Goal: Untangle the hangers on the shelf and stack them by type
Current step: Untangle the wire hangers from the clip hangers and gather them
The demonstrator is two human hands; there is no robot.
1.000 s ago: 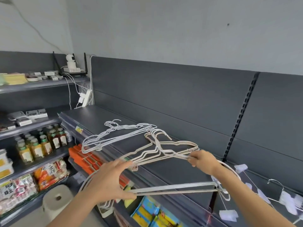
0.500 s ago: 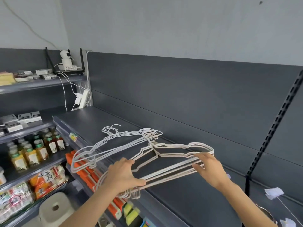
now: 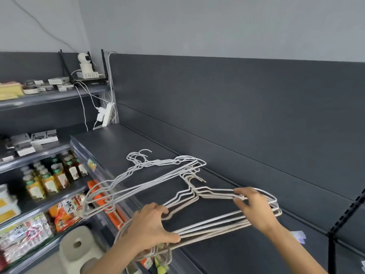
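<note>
beige wire hangers [image 3: 215, 227] lie bunched between both hands. the left hand [image 3: 150, 226] grips their left end, thumb along the bottom bars; the right hand [image 3: 254, 208] curls round their right shoulders. beyond the left fingers, white hangers [image 3: 167, 161] rest on the dark shelf [image 3: 126, 141], hooks pointing away.

A pale grey wall [image 3: 217, 26] fills 12 o'clock; below it a dark grey back panel [image 3: 237, 105] runs behind the shelf [image 3: 122, 147]; at 9 o'clock, side shelving [image 3: 49, 97] carries bottles [image 3: 47, 180] and snack packs [image 3: 65, 212]; a white camera [image 3: 85, 60] sits at 10 o'clock; a pale stool [image 3: 79, 246] stands at 7 o'clock.
</note>
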